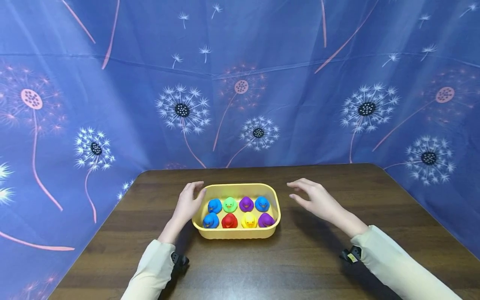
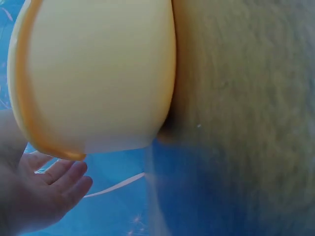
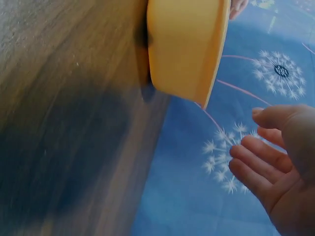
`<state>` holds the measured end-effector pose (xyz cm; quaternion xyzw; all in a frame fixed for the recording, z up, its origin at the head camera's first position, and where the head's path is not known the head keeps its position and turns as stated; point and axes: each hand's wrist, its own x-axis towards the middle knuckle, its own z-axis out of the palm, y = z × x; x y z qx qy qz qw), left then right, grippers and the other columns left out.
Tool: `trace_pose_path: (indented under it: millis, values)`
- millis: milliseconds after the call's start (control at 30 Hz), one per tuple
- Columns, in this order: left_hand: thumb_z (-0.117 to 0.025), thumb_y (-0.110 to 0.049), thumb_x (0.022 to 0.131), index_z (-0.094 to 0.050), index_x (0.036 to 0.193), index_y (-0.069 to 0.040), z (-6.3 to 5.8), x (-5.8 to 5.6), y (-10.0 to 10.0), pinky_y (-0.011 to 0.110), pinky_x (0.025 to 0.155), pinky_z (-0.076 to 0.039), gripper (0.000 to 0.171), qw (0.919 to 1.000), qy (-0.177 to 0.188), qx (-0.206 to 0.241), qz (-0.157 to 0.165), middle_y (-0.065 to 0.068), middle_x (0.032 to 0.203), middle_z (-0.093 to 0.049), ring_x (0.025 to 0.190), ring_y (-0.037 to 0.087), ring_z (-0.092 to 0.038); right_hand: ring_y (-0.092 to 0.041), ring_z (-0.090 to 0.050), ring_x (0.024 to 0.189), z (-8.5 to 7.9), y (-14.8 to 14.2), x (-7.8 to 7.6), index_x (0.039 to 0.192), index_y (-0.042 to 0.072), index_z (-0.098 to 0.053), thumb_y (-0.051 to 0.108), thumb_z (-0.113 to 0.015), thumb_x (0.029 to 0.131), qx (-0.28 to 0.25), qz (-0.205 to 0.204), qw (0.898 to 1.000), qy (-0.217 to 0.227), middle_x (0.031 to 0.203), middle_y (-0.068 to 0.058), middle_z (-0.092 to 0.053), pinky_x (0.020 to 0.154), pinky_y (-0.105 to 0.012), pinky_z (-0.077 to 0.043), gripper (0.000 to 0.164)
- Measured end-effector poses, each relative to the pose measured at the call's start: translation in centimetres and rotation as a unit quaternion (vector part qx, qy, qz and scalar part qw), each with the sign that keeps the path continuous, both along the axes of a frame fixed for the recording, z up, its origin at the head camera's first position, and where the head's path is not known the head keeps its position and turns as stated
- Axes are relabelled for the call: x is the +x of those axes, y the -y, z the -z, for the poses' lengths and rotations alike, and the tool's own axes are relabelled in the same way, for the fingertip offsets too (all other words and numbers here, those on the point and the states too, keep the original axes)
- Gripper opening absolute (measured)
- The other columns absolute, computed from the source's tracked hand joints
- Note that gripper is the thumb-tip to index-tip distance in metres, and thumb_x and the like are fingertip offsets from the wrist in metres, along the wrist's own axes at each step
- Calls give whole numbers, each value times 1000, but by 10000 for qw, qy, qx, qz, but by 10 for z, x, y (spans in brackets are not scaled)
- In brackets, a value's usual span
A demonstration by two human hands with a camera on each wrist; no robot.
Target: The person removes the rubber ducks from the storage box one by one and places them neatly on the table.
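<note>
A yellow plastic tub (image 1: pixel 240 234) stands on the table with several small rubber ducks in two rows. The back row holds a blue duck (image 1: pixel 215 206), a green duck (image 1: pixel 230 204), a purple duck (image 1: pixel 246 204) and another blue one. In front sit a blue duck (image 1: pixel 211 221), a red duck (image 1: pixel 229 221), a yellow duck (image 1: pixel 249 220) and a purple one. My left hand (image 1: pixel 189 202) is at the tub's left end, thumb close by the rim and fingers loosely bent. Off to the tub's right, my right hand (image 1: pixel 316 199) hovers with fingers extended, holding nothing.
The brown wooden table (image 1: pixel 240 271) reaches back to a blue cloth (image 1: pixel 225 125) printed with dandelions, hanging behind it. Light sleeves (image 1: pixel 150 266) cover both forearms, and a dark wrist camera (image 1: pixel 351 254) sits under each wrist.
</note>
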<state>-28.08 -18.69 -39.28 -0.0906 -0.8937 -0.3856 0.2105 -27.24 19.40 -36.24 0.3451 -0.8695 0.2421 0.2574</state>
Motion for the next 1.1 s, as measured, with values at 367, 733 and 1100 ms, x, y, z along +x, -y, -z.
trace_pose_path:
  millis: [367, 733, 1100]
  values:
    - [-57, -13, 92, -57, 118, 6, 10, -9, -4, 46, 95, -43, 32, 9986, 54, 517, -66, 22, 114, -60, 108, 35, -55, -22, -65, 94, 6, 33, -10, 108, 3, -66, 11, -74, 79, 250, -422, 9984, 292, 101, -8, -67, 83, -39, -53, 31]
    - [-57, -13, 92, -55, 122, 6, 20, -13, -6, 48, 97, -42, 35, 9990, 294, 321, 34, 23, 121, -58, 115, 37, -53, -21, -61, 97, 16, 53, -23, 107, 6, -68, 18, -74, 80, 758, -547, 9948, 402, 103, -5, -66, 84, -38, -51, 30]
    - [-56, -13, 93, -52, 125, 1, 23, -12, -4, 46, 95, -43, 36, 9948, 688, 745, -92, 21, 124, -58, 114, 33, -54, -25, -60, 95, 17, 70, -32, 113, 3, -66, 19, -73, 81, 1348, -523, 9848, 966, 104, -10, -65, 84, -39, -51, 37]
